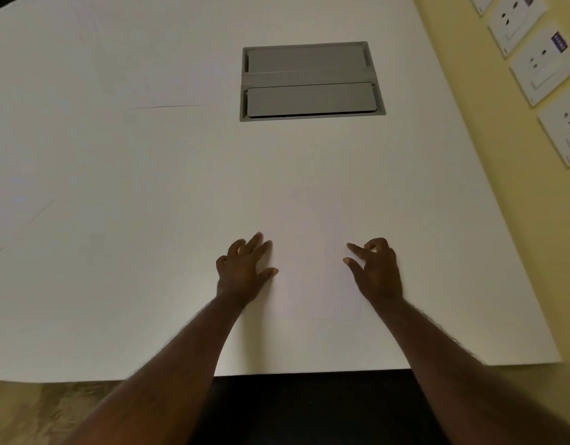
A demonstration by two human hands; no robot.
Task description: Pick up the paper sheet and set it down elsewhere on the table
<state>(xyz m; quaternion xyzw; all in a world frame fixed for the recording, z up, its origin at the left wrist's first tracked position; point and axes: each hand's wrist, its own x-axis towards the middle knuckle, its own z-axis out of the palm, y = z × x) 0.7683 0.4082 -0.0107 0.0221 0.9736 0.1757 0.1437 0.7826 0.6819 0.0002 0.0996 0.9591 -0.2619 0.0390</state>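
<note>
Both of my hands are stretched out over a white table [148, 187]. A faint white sheet of paper [312, 252] lies flat on the table between them, its edges barely visible. My left hand [243, 271] hovers at the sheet's left side with its fingers spread and relaxed, holding nothing. My right hand [375, 271] sits at the sheet's right side with index finger and thumb extended and the other fingers loosely curled, and it holds nothing either. I cannot tell if either hand touches the paper.
A grey recessed cable box [311, 80] with two closed flaps is set into the table, farther back. White wall sockets [540, 69] line the yellow wall on the right. The table's near edge [309, 371] runs below my forearms, with dark floor beneath.
</note>
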